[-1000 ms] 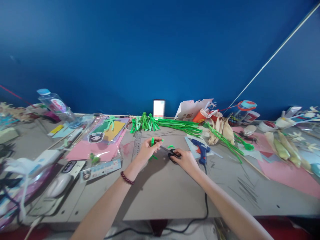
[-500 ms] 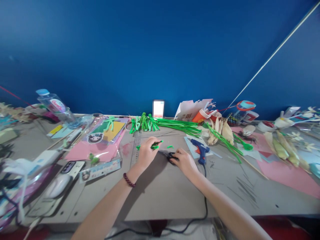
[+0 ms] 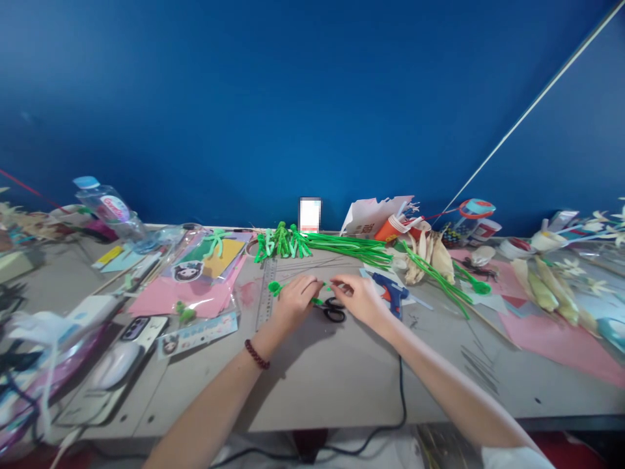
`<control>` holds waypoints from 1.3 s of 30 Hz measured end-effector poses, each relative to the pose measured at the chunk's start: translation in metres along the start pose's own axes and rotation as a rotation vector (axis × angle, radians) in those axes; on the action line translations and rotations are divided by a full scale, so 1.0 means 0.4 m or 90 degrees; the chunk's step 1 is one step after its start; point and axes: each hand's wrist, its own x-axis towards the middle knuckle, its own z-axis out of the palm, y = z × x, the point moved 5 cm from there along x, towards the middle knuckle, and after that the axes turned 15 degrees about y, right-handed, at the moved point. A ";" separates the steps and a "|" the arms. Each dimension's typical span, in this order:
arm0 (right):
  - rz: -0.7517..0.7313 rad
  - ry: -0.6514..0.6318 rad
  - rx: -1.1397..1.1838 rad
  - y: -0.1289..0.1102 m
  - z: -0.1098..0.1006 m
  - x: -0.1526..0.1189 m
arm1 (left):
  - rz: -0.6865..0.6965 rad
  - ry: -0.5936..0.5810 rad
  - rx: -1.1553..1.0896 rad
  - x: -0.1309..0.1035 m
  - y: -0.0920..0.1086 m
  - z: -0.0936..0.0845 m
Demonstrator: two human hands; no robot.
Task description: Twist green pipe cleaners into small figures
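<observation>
My left hand [image 3: 295,299] is closed on a short green pipe cleaner [image 3: 317,301], partly hidden by the fingers. My right hand [image 3: 360,298] faces it, thumb and fingertips pinched at a small green end between the two hands. Just below the fingers, black-handled scissors [image 3: 334,311] lie on the table, their blades mostly covered by my left hand. A coiled green pipe cleaner piece [image 3: 275,288] shows left of my left hand, over a clear ruler [image 3: 265,306].
Behind the hands lie bundled green pipe cleaners [image 3: 349,247] and twisted green figures [image 3: 282,241]. A blue glue gun [image 3: 394,293] rests to the right, its cable running to the front edge. Pink paper [image 3: 161,296] and a phone [image 3: 141,326] are on the left.
My right hand has let go of the scissors, which now lie on the table. It has moved up and left to the green piece, and my left hand has turned over toward it.
</observation>
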 end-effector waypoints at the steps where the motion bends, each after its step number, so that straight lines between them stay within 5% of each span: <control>1: -0.013 -0.009 -0.003 -0.004 0.004 0.006 | 0.001 -0.006 -0.003 -0.001 0.000 0.002; 12: -0.136 -0.078 -0.166 -0.035 0.045 0.028 | -0.002 -0.019 0.003 -0.012 -0.006 0.018; 25: -0.177 -0.038 -0.270 -0.042 0.084 0.024 | -0.060 -0.017 0.010 -0.007 -0.007 0.018; 32: -0.079 0.082 -0.274 0.043 -0.011 0.108 | -0.088 -0.009 0.032 -0.019 -0.032 0.009; 39: -0.049 -0.091 -0.225 0.083 0.022 0.105 | -0.033 -0.034 0.039 -0.009 -0.018 0.007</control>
